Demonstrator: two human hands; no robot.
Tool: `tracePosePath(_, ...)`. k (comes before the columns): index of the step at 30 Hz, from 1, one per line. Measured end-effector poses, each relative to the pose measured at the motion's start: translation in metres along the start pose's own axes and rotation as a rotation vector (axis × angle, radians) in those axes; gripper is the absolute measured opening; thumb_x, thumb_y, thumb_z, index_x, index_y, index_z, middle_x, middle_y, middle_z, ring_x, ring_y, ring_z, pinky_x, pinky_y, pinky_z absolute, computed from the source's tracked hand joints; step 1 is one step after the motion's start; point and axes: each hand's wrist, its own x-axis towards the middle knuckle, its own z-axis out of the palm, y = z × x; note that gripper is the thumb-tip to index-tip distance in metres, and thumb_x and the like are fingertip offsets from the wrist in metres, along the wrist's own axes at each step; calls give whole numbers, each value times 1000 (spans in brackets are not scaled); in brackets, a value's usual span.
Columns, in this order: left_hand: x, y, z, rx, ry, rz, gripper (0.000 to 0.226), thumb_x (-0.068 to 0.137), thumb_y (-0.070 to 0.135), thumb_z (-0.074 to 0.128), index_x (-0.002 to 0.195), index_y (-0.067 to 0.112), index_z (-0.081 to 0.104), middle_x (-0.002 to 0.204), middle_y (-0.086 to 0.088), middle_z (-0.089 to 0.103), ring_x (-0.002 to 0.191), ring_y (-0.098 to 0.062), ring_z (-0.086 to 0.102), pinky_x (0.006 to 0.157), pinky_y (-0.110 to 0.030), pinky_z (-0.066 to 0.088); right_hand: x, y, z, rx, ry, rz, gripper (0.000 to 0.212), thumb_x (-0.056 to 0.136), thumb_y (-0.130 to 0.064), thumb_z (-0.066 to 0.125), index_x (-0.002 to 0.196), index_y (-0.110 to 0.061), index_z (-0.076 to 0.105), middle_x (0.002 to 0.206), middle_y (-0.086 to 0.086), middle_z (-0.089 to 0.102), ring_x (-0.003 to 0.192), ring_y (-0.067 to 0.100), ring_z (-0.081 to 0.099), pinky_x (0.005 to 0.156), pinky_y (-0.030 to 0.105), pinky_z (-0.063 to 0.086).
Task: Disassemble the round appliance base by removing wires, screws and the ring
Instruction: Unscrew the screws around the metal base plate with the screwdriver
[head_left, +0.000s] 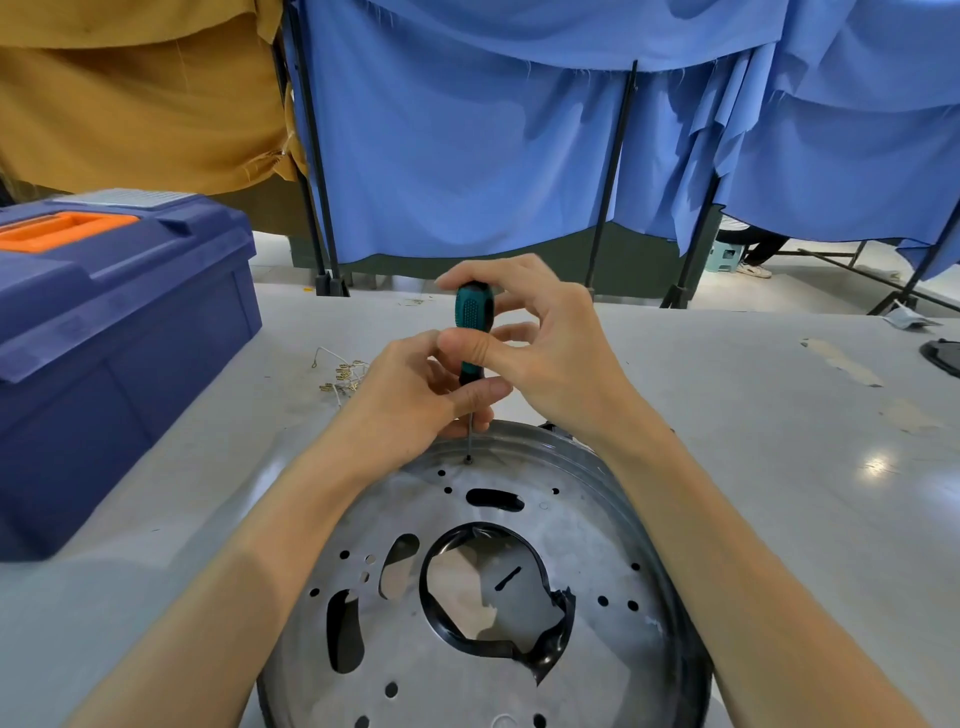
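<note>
A round appliance base (587, 551) lies flat on the pale grey surface (753, 493), close to the person. It is a dull, brushed metal disc with a raised rim, pierced by small round holes and several elongated oval slots. A glossy black plastic ring (545, 660) lines its large central opening, and the ring's lower right edge is torn and jagged.

A screwdriver (471, 317) stands nearly upright over the far side of the disc. Its handle is teal and black with a dimpled rubber grip, and its thin steel shaft comes down onto a small screw (469, 459) just inside the rim. The right hand (545, 343) grips the handle, with the thumb across its middle and the forefinger curled over the top. The left hand (410, 400) pinches the narrow neck of the tool between thumb and curled fingers, just above the shaft.

Beyond the left hand, a small tangle of thin white wires (340, 371) with brassy terminals lies on the surface. A boxy dark blue plastic toolbox (119, 312) with an orange handle sits to the left. Blue cloth (467, 156) and mustard cloth (130, 104) hang in loose folds behind.
</note>
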Motion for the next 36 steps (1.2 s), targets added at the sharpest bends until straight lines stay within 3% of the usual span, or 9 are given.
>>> tracePosePath(2, 0, 1, -1, -5, 8, 5, 47, 70, 35, 71, 102, 2, 59, 76, -10, 74, 71, -26, 73, 68, -35, 62, 1, 0, -2, -2, 24, 1, 30, 84, -15, 73, 112, -25, 68, 103, 1, 60, 91, 12, 57, 79, 19, 51)
tracePosePath(6, 2, 0, -2, -14, -45, 13, 9, 94, 15, 57, 101, 13, 63, 82, -9, 75, 77, -24, 73, 68, -30, 61, 1, 2, -7, -1, 28, 12, 42, 86, 4, 64, 120, -20, 66, 101, -5, 67, 92, 20, 61, 81, 25, 56)
tracePosePath(9, 1, -1, -2, -15, -38, 8, 7, 94, 13, 58, 96, 10, 63, 79, -8, 75, 75, -23, 73, 65, -28, 60, 1, 2, -4, 44, 2, 16, 33, 89, 1, 61, 116, -19, 66, 102, 1, 69, 98, 21, 63, 81, 24, 57)
tracePosePath(14, 0, 0, -2, -19, 6, 8, 50, 69, 35, 71, 101, -1, 58, 76, -11, 74, 71, -25, 73, 66, -33, 61, 1, 0, -2, 1, 34, 2, 29, 84, -15, 72, 112, -24, 69, 101, 3, 62, 87, 11, 56, 75, 19, 51)
tracePosePath(20, 1, 1, -2, -26, -51, 10, 8, 92, 11, 58, 99, 12, 63, 82, -9, 75, 76, -23, 73, 69, -29, 60, 2, 1, -6, 37, 20, 31, 32, 89, 4, 61, 114, -14, 66, 102, 4, 70, 98, 21, 64, 81, 25, 57)
tracePosePath(25, -1, 2, 0, 0, 10, 28, 42, 64, 35, 75, 98, 11, 64, 77, -8, 74, 71, -21, 73, 65, -25, 60, 0, -1, -1, -13, 11, 20, 29, 83, -21, 74, 112, -20, 69, 104, 2, 63, 95, 15, 59, 77, 20, 53)
tracePosePath(29, 1, 1, -1, -42, -47, 23, 18, 85, 21, 66, 102, 15, 65, 84, -7, 75, 78, -23, 74, 74, -31, 60, 1, 0, -4, 32, 49, 32, 41, 85, -7, 71, 123, -20, 64, 98, 1, 67, 88, 17, 62, 75, 22, 55)
tracePosePath(32, 2, -1, -2, -65, -49, 3, 9, 92, 12, 59, 99, 13, 66, 84, -8, 76, 80, -23, 73, 77, -33, 60, 1, 0, -5, 113, 25, 48, 35, 88, 5, 60, 117, -14, 63, 97, 7, 70, 89, 19, 67, 74, 24, 58)
tracePosePath(36, 1, -1, -2, -55, 35, 18, 21, 79, 14, 73, 95, 4, 67, 78, -12, 73, 72, -24, 74, 66, -29, 60, 0, -1, -1, 7, 8, 18, 27, 88, -13, 69, 113, -21, 66, 106, 1, 63, 94, 10, 61, 80, 22, 54)
